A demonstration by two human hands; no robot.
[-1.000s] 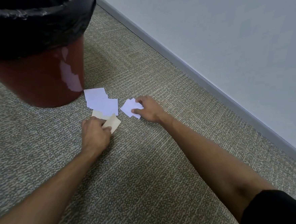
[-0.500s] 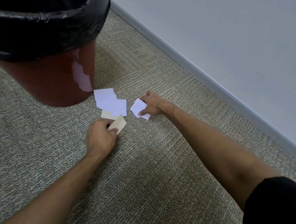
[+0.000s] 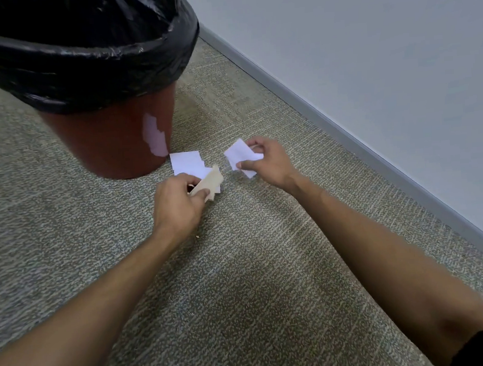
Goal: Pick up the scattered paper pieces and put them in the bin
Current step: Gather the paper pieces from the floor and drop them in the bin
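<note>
Head view, steeply down, floor-close

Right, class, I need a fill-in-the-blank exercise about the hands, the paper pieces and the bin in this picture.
1. The left hand pinches a paper piece of ____ colour.
2. The right hand holds ____ paper pieces.
3. The red bin is lined with a ____ plastic bag.
4. More white paper pieces lie on the ____, by the bin's base.

Missing words: beige; white; black; carpet
</note>
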